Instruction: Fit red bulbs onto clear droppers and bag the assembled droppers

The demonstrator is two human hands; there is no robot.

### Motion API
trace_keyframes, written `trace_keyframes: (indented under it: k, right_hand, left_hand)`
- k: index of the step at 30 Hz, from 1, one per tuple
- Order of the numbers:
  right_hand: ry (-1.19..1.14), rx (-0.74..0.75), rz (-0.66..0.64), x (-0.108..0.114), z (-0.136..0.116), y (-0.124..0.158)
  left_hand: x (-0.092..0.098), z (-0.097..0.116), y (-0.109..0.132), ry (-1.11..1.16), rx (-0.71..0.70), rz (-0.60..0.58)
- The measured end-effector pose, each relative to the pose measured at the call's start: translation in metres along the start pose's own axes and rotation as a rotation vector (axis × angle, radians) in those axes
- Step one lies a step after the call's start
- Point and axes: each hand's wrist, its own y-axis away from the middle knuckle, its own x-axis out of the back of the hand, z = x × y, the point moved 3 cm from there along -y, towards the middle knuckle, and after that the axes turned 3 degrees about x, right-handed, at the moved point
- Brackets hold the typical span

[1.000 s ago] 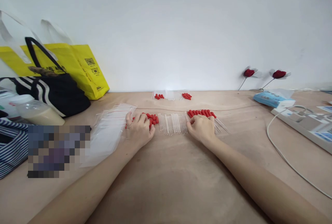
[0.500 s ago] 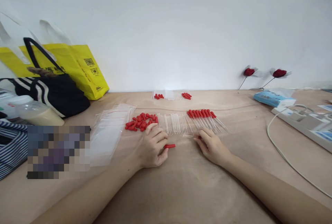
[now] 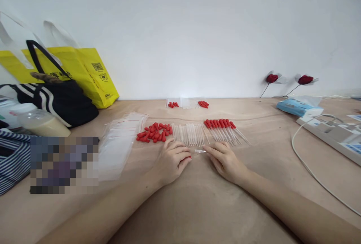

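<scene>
While the left hand (image 3: pixel 173 161) pinches a red dropper bulb (image 3: pixel 190 157), the right hand (image 3: pixel 227 162) clasps a clear dropper tube (image 3: pixel 199 151) at the bench (image 3: pixel 186 210).

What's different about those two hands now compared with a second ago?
The left hand moved rightward and nearer the person, off the pile of small red bulbs, now pinching one red bulb. The right hand drew nearer too, holding one thin clear tube. The flat clear plastic bags stayed put.
</scene>
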Motion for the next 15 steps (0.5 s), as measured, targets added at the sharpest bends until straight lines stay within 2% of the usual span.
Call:
trace_keyframes:
  k: [5, 10, 15]
  right_hand:
    - [0.026, 0.052, 0.057, 0.002, -0.012, -0.004]
    - [0.019, 0.063, 0.096, 0.003, -0.019, -0.007]
    - [0.034, 0.091, 0.080, 0.003, -0.025, -0.009]
  left_hand:
    - [0.003, 0.001, 0.000, -0.013, 0.015, 0.112]
    - [0.005, 0.003, 0.000, -0.018, 0.002, 0.144]
    - [0.007, 0.006, -0.002, 0.030, 0.018, 0.188]
